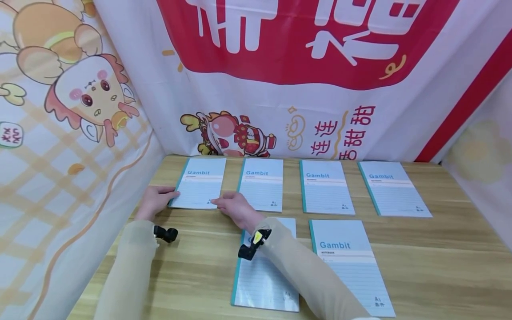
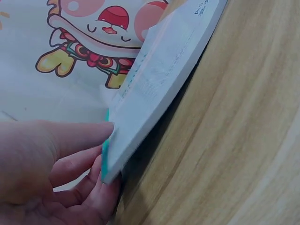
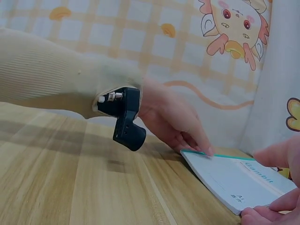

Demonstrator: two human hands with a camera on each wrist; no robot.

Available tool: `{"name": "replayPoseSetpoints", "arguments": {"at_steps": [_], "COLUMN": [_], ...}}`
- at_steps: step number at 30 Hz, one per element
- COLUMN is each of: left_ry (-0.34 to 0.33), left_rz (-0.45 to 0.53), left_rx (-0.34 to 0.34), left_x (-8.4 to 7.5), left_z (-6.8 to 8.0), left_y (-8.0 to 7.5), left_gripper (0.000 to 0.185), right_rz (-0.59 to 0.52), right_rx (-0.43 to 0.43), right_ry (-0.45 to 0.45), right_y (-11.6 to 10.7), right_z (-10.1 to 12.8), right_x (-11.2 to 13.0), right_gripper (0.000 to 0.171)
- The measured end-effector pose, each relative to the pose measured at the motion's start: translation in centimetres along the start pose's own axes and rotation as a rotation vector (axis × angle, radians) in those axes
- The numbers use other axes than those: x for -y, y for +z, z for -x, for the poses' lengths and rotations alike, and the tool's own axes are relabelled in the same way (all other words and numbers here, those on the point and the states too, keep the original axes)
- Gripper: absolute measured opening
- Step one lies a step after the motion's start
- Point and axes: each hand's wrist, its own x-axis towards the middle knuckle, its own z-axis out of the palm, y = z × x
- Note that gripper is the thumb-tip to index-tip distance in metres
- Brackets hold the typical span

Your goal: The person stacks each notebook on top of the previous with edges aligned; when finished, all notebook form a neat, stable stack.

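**Two hands at the corners of a pale blue notebook**

A wooden bench (image 1: 192, 262) carries six pale blue notebooks, each printed "Gambit". Four lie in a row across the middle of the head view, and two more lie below them, nearer the camera.

Both hands are at the far-left notebook (image 1: 198, 182) of the row, left of centre in the frame. The left hand (image 1: 154, 201) holds its lower left corner: in the left wrist view the thumb (image 2: 70, 136) lies on top of the teal spine edge and the fingers (image 2: 93, 187) curl beneath it, so that corner is pinched and lifted slightly off the bench. The right hand (image 1: 236, 209) reaches across to the lower right corner, fingertips on the cover. The right wrist view shows its fingers (image 3: 276, 154) at the notebook's near edge, but whether they pinch it or only rest on it cannot be told.

The right forearm (image 1: 296, 262), in a beige sleeve, lies over the lower left notebook (image 1: 262, 280). A small black camera sits on each wrist.

Printed cloth with cartoon figures and red lettering (image 1: 304, 40) hangs behind and to the left.
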Motion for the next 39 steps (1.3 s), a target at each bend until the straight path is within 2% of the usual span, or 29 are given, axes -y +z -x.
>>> {"name": "replayPoseSetpoints", "arguments": {"at_steps": [2, 8, 12, 18, 23, 25, 30, 32, 39], "left_ry": [-0.003, -0.013, 0.031, 0.074, 0.081, 0.061, 0.064, 0.082, 0.06], "left_rz": [0.058, 0.322, 0.378, 0.444, 0.47, 0.506, 0.512, 0.484, 0.452], "left_rx": [0.015, 0.084, 0.09, 0.109, 0.097, 0.075, 0.068, 0.084, 0.063], "left_x": [0.1, 0.7, 1.3, 1.4, 1.2, 1.2, 0.7, 0.3, -0.7], "left_z": [0.0, -0.1, 0.0, 0.3, 0.5, 0.6, 0.9, 1.1, 1.8], "left_y": [0.1, 0.2, 0.1, -0.2, -0.3, -0.2, -0.4, -0.5, -0.2], "left_gripper": [0.048, 0.049, 0.05, 0.053, 0.056, 0.055, 0.056, 0.056, 0.056], "right_rz": [0.002, 0.002, 0.017, 0.025, 0.028, 0.021, 0.008, 0.008, 0.004], "right_rx": [0.0, -0.002, -0.014, -0.073, -0.082, -0.077, -0.072, -0.085, -0.123], "right_ry": [0.003, -0.006, -0.021, -0.031, -0.032, -0.034, -0.052, -0.059, -0.065], "right_y": [0.0, 0.0, 0.0, 0.0, -0.1, -0.2, -0.4, -0.4, -0.7], "right_z": [0.0, 0.0, 0.0, 0.2, -0.1, -0.3, -0.3, -0.3, -0.1], "right_x": [0.0, -0.1, -0.3, -0.4, -0.5, -0.5, -0.2, -0.1, 0.1], "right_gripper": [0.07, 0.071, 0.068, 0.066, 0.062, 0.06, 0.051, 0.048, 0.045]}}
